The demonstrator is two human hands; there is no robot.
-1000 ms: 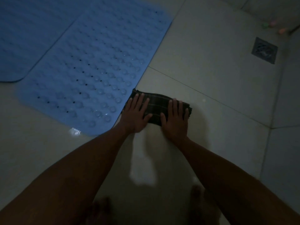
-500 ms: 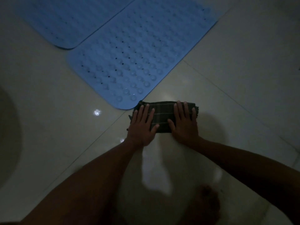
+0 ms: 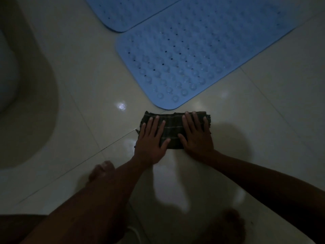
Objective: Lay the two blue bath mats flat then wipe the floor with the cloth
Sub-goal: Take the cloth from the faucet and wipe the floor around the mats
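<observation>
Two blue bath mats lie flat side by side on the pale tiled floor: the nearer mat (image 3: 198, 55), studded with suction bumps, and the farther mat (image 3: 130, 11) at the top edge. A folded dark checked cloth (image 3: 173, 129) lies on the floor just below the nearer mat's rounded corner. My left hand (image 3: 152, 140) presses flat on the cloth's left part, fingers spread. My right hand (image 3: 196, 136) presses flat on its right part. Both palms hide much of the cloth.
A pale toilet base (image 3: 26, 103) curves along the left edge. My bare feet (image 3: 102, 170) stand on the glossy floor tiles (image 3: 79, 85) below the hands, the right foot (image 3: 230, 224) in shadow. Tile joints run diagonally. The room is dim.
Both hands have slid the cloth along the floor away from the drain side, past the nearer mat's corner. The drain has left the view and the toilet base has come in at the left.
</observation>
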